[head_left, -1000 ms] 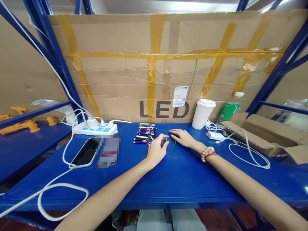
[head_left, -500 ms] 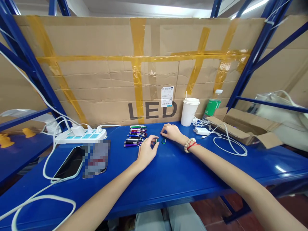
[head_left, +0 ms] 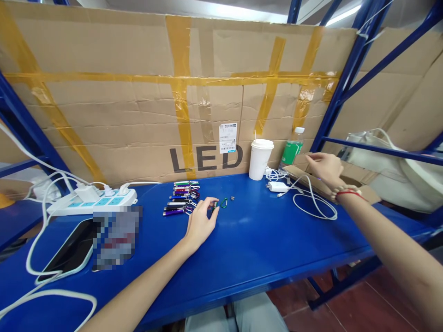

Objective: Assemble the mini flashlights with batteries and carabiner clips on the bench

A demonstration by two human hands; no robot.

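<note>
My left hand [head_left: 201, 220] rests on the table with thumb and fingers closed around a small green keychain flashlight [head_left: 215, 205], mostly hidden by the fingers. A green carabiner clip [head_left: 224, 203] lies right beside the fingertips; I cannot tell whether it is joined to the flashlight. A tiny pale piece [head_left: 232, 198] sits just to its right. Behind the left hand is a row of several keychain flashlights [head_left: 180, 198] in various colours, with clips. My right hand [head_left: 325, 168] is above the open cardboard box [head_left: 360, 182], fingers curled down; what they hold, if anything, is hidden.
A white cup [head_left: 260, 159] with a straw and a green-labelled bottle [head_left: 292, 150] stand at the back. Near them lie a white charger [head_left: 277, 186] and its coiled cable. Left are a power strip [head_left: 100, 200], a phone [head_left: 69, 249] and a blurred flat item [head_left: 119, 237].
My right hand has left the spot beside the carabiner and moved right, over the cardboard box, uncovering the tiny pale piece. My left hand keeps its grip. The view has turned right.
</note>
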